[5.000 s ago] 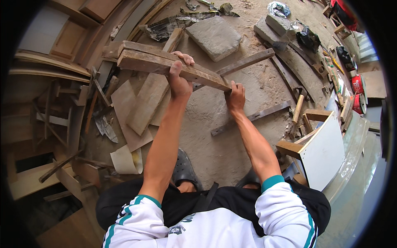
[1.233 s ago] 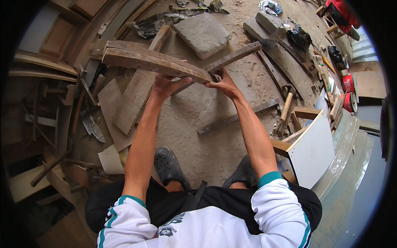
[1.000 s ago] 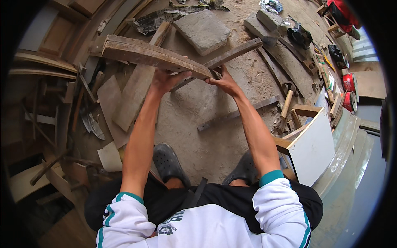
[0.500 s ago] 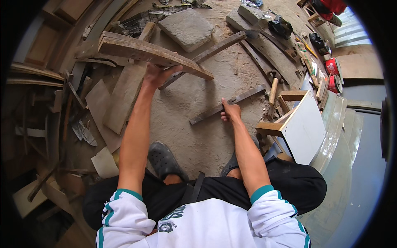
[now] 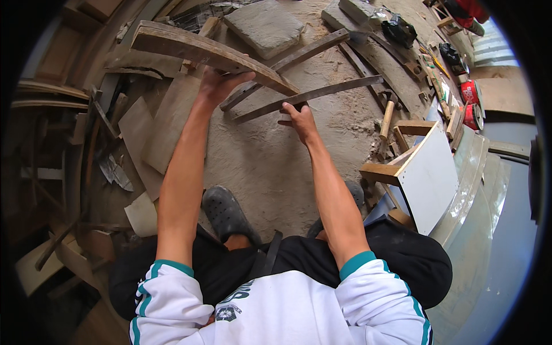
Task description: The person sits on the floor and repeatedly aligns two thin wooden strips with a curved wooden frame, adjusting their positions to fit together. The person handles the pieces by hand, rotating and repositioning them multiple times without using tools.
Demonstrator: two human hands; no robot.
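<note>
My left hand [image 5: 217, 86] is closed around a thick, worn wooden plank [image 5: 190, 47], holding it up at a slant from the upper left toward the middle. My right hand [image 5: 300, 122] grips a narrower dark wooden bar [image 5: 339, 90], thumb along its near edge. The bar is raised crosswise, its left end near the plank's lower right end. Behind both lies another dark wooden bar [image 5: 310, 54], slanting across the ground. Part of it is hidden by the plank and my left hand.
A grey stone slab [image 5: 264, 26] lies beyond the planks. On the right are a hammer [image 5: 387, 119], a wooden frame with a white panel [image 5: 428, 178] and red cans [image 5: 472, 117]. Loose boards [image 5: 138, 138] crowd the left side. My dark clogs [image 5: 229, 215] rest on the dusty ground.
My right hand has lifted the narrow bar off the ground and carried it forward and left, toward the plank. My left hand keeps the plank in nearly the same place.
</note>
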